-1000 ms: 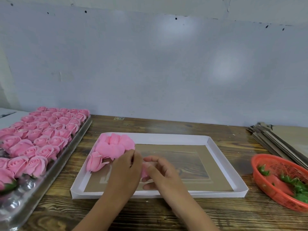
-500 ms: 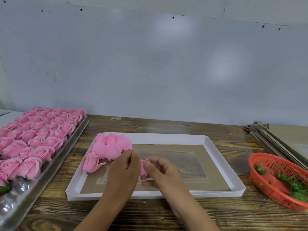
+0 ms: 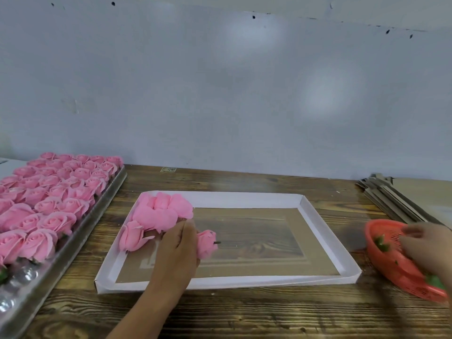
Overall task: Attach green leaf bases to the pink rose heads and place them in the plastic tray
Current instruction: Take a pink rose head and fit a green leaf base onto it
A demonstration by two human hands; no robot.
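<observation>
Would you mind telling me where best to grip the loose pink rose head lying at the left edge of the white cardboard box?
I would probably pinch the loose pink rose head across its rounded body, coming from above and the near side. It lies on its side, and the other loose pink rose heads crowd its far side in the white cardboard box.

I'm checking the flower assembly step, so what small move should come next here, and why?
Probably pick one green leaf base from the red plastic basket and bring it to the stem. The left hand already grips a bare pink rose head, short stem pointing right, and the blurred right hand is over the basket; whether it holds anything is unclear.
</observation>
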